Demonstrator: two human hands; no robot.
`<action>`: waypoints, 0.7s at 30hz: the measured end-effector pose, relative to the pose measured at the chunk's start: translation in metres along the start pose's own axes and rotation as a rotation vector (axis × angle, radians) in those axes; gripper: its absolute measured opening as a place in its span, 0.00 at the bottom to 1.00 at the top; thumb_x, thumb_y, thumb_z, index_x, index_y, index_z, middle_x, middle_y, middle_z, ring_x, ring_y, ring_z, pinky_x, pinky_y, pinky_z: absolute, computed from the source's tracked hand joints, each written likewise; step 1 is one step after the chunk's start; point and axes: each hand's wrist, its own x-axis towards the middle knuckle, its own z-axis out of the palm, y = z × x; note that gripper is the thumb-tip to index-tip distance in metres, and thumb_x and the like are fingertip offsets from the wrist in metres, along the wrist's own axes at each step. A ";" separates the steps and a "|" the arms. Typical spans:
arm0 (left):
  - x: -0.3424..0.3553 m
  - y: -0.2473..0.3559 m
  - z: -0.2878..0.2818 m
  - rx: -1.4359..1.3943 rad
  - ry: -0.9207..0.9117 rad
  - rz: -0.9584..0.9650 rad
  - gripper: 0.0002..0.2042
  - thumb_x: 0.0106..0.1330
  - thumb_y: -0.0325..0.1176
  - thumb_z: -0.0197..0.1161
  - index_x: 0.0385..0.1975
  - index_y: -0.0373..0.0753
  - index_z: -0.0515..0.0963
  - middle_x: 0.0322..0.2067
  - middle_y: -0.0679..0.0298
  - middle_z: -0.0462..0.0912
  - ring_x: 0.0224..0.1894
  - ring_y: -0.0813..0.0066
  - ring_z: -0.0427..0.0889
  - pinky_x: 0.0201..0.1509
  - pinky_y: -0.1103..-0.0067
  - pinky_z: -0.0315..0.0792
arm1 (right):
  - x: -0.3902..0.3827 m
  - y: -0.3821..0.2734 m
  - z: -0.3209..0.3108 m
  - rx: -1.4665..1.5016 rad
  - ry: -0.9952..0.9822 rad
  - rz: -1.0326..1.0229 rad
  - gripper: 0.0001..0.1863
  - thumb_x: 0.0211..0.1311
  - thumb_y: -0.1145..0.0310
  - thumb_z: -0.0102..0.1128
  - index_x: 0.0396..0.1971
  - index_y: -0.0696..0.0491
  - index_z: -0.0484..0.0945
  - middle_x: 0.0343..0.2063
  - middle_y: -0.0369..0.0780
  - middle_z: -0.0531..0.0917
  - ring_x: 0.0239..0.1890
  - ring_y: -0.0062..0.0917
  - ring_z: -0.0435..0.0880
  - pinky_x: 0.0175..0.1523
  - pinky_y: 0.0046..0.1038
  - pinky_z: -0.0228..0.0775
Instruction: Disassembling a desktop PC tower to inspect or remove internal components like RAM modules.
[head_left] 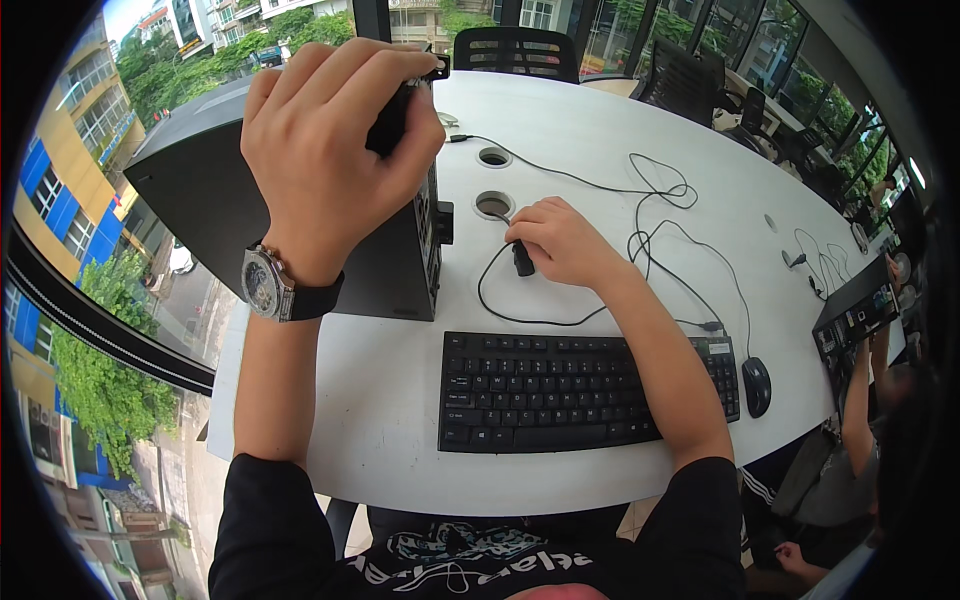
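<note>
Left hand curls fingers onto one computer tower's edge; right hand pinches one cable connector beyond one keyboard.

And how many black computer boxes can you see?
2. One black computer box is on the left, by the left hand; the other box is at the far right, by another person's arm. More may be hidden.

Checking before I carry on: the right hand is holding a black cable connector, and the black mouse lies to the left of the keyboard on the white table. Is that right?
Not quite: the head view shows the black mouse to the right of the keyboard on the white table. The right hand is holding a black cable connector, as you said.
</note>
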 end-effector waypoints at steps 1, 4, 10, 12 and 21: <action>0.000 0.000 0.000 0.000 0.000 0.000 0.07 0.52 0.29 0.68 0.30 0.50 0.85 0.27 0.78 0.83 0.28 0.78 0.78 0.34 0.76 0.63 | 0.000 0.000 0.000 0.001 -0.001 0.002 0.11 0.56 0.83 0.62 0.38 0.54 0.84 0.41 0.37 0.85 0.47 0.33 0.82 0.62 0.35 0.69; 0.000 0.001 0.001 -0.002 0.003 0.000 0.07 0.52 0.30 0.68 0.30 0.50 0.85 0.27 0.78 0.83 0.28 0.78 0.78 0.34 0.76 0.63 | 0.000 0.001 0.000 -0.002 0.002 -0.001 0.12 0.56 0.83 0.62 0.38 0.54 0.84 0.41 0.37 0.85 0.47 0.33 0.82 0.62 0.35 0.69; -0.001 0.000 0.003 -0.001 -0.002 -0.008 0.07 0.52 0.30 0.68 0.30 0.50 0.85 0.27 0.78 0.83 0.29 0.78 0.78 0.35 0.76 0.63 | 0.001 0.004 0.000 0.001 -0.001 0.002 0.12 0.55 0.83 0.61 0.39 0.54 0.84 0.42 0.37 0.85 0.48 0.33 0.82 0.62 0.36 0.68; 0.000 -0.002 0.002 0.005 -0.008 -0.006 0.07 0.53 0.30 0.68 0.31 0.49 0.85 0.28 0.78 0.84 0.29 0.77 0.79 0.35 0.76 0.63 | 0.003 0.003 0.000 0.000 0.014 -0.004 0.13 0.55 0.83 0.62 0.38 0.54 0.84 0.42 0.38 0.85 0.48 0.33 0.82 0.62 0.36 0.68; 0.006 0.015 -0.013 -0.028 -0.082 -0.103 0.08 0.54 0.30 0.68 0.34 0.46 0.84 0.35 0.75 0.87 0.34 0.75 0.81 0.39 0.74 0.66 | 0.000 -0.003 -0.002 -0.018 0.162 -0.081 0.12 0.53 0.83 0.60 0.36 0.53 0.84 0.39 0.38 0.86 0.44 0.33 0.83 0.60 0.36 0.69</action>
